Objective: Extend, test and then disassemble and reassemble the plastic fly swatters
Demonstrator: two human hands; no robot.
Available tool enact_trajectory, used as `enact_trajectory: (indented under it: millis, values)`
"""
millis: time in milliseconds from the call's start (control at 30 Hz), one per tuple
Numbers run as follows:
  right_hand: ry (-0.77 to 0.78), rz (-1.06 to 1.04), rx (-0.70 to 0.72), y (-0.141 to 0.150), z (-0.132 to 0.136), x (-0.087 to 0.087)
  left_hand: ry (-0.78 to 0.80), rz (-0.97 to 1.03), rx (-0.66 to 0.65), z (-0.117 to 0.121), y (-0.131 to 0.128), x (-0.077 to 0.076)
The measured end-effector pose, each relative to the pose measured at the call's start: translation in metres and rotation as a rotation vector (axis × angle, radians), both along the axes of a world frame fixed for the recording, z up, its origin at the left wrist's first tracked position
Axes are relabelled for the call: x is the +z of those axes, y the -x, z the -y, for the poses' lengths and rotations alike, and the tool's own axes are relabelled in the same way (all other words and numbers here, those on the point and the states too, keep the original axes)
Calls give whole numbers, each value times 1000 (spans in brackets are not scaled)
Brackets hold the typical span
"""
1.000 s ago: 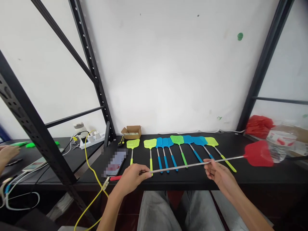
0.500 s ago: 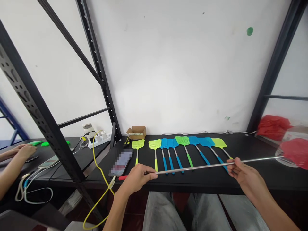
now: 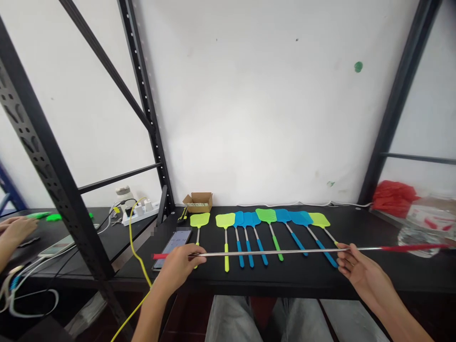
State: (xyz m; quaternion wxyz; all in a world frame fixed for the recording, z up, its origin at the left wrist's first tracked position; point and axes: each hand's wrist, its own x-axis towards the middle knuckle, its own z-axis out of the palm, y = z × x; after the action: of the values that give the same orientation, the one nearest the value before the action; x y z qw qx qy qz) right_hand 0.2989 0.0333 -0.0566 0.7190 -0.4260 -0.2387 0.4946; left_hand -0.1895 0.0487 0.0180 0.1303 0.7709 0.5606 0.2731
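Observation:
A red fly swatter (image 3: 270, 252) with a long, drawn-out metal rod is held level across the front of the table. My left hand (image 3: 177, 266) is closed around the rod beside its red handle, over the phone. With fingers pinched, my right hand (image 3: 359, 266) grips the rod nearer the red head, which is seen edge-on at far right. Behind the rod lies a row of fly swatters: yellow ones (image 3: 225, 220), blue ones (image 3: 284, 216) and a green one (image 3: 266, 215), their handles pointing toward me.
A phone (image 3: 174, 241), a small cardboard box (image 3: 198, 203) and a yellow-black cutter (image 3: 183, 216) lie at left. A yellow cable (image 3: 132, 242) hangs over the edge. Red plastic (image 3: 394, 195) and a clear bag (image 3: 420, 240) are at right. Another person's hands (image 3: 16, 232) show at far left.
The red swatter has swung to nearly level and shifted left, and its head has turned from face-on to edge-on. Both hands still hold it. The camera view has shifted slightly.

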Motion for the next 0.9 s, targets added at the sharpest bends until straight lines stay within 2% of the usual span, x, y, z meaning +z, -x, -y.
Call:
enact_trajectory:
  millis: [167, 300, 400, 500, 633, 700, 833, 900]
  values:
    - [-36, -105, -22, -16, 8, 0, -158, 21, 76, -18, 25, -8]
    - [-133, -89, -29, -11, 12, 16, -245, 51, 111, -35, 37, -21]
    - [-187, -81, -32, -6, 14, 27, -371, 46, 116, -42, 37, -23]
    - [-203, -109, -76, -5, 14, 28, -512, 37, 109, -37, 22, -13]
    - [-221, -126, -147, -7, 9, 20, -623, 130, 47, -13, -22, 1]
    - [-234, -142, -164, -7, 5, 18, -539, 247, 18, -3, -46, 2]
    - [-250, -176, -167, 1, 2, 20, 22, 532, -90, -2, -71, -9]
    - [-247, -165, -146, 7, 2, 20, 164, 786, -24, -12, -69, -14]
